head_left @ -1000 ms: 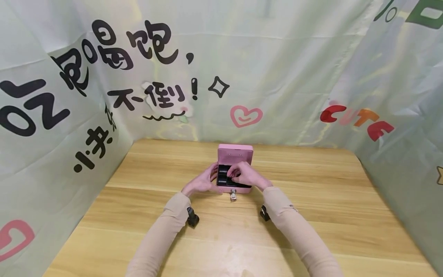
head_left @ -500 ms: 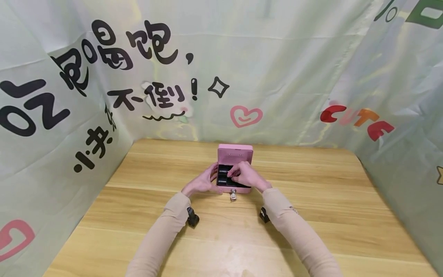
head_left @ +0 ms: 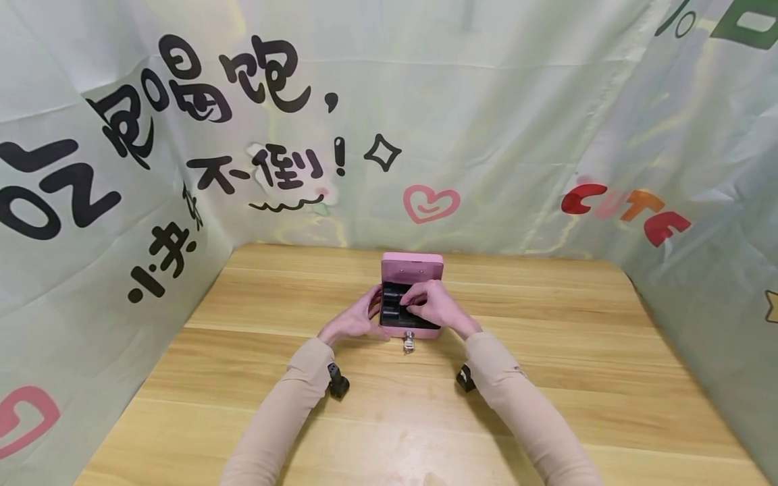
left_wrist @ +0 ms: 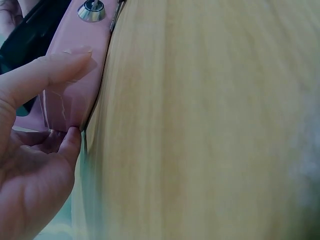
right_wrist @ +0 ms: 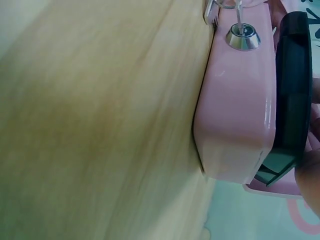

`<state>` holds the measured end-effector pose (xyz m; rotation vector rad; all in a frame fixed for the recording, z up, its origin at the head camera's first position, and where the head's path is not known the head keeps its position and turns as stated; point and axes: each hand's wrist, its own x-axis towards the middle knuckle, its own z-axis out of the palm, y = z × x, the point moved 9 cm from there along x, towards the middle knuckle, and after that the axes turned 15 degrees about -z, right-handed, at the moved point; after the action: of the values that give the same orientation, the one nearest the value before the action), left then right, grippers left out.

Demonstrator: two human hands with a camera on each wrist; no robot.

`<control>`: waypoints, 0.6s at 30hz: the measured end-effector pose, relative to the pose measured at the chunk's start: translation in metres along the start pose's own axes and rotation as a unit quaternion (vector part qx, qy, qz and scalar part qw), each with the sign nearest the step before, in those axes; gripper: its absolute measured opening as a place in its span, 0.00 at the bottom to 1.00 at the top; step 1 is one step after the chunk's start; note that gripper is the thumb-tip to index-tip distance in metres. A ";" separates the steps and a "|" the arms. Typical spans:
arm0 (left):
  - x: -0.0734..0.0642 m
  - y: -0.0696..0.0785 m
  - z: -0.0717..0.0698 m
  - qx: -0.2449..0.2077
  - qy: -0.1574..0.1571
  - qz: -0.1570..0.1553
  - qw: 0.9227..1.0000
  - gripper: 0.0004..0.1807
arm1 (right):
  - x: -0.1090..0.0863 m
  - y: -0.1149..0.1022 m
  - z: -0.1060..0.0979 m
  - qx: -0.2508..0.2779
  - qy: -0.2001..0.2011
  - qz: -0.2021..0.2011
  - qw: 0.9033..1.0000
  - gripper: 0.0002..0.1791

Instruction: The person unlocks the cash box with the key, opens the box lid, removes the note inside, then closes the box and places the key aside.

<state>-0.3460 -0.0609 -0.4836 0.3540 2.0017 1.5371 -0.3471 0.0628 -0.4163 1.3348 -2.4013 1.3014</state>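
A pink cash box stands on the table with its lid raised at the back. My left hand holds the box at its left end. In the left wrist view the thumb of that left hand lies on the box's front wall, the other fingers at the side. A black coin tray is tilted in the box, its back edge higher than the front. My right hand pinches the tray near its middle; the right wrist view shows only part of these fingers. The exact grip point is hidden.
A key ring with keys hangs from the lock on the box's front. Wooden table top surrounds the box. A printed cloth closes off the back and both sides.
The black coin tray has risen at its back edge with my right hand, which moved slightly upward. My left hand has stayed on the box.
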 end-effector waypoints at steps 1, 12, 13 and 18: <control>0.000 0.000 0.000 -0.003 0.000 0.000 1.000 0.65 | 0.000 -0.001 -0.001 0.003 0.004 -0.003 1.000 0.08; 0.001 -0.001 -0.001 -0.005 -0.006 0.010 1.000 0.65 | -0.007 -0.011 -0.013 0.012 0.045 -0.007 0.999 0.07; 0.001 -0.001 -0.001 -0.005 -0.006 0.008 1.000 0.65 | -0.008 -0.012 -0.015 0.011 0.048 -0.007 0.999 0.07; 0.002 -0.004 -0.002 0.008 0.006 -0.015 1.000 0.66 | -0.017 -0.017 -0.026 -0.002 0.060 -0.009 0.998 0.07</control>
<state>-0.3477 -0.0626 -0.4879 0.3202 2.0204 1.5100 -0.3326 0.0884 -0.3969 1.2371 -2.3068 1.3303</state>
